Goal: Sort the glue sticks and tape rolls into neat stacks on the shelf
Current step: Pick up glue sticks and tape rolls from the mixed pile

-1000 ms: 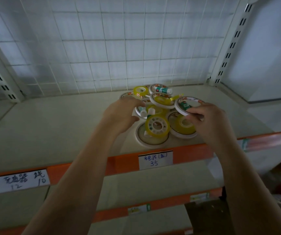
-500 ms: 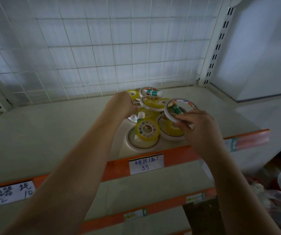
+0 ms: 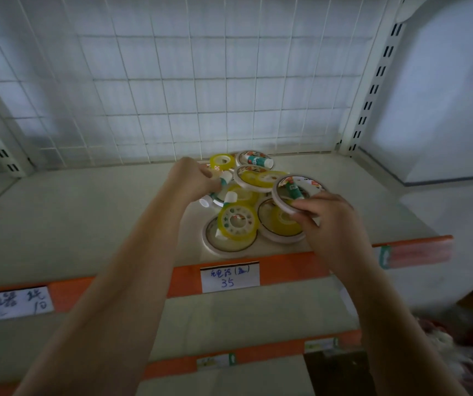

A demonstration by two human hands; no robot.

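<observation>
Right hand (image 3: 333, 221) pinches a thin white tape ring (image 3: 298, 185) at the pile's 3 o'clock; left hand (image 3: 191, 180) curls round a glue stick (image 3: 223, 180) at 10 o'clock. Glossy yellow tape rolls (image 3: 238, 222) lie jumbled on the smooth shelf (image 3: 86, 218).

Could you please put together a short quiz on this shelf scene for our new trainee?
1. True or false: the right hand holds a white tape ring tilted above the pile.
2. What does the left hand grip: A a glue stick, B a price label, C nothing?
3. Which number is on the middle shelf label?

Key: 1 true; 2 A; 3 35.
</observation>
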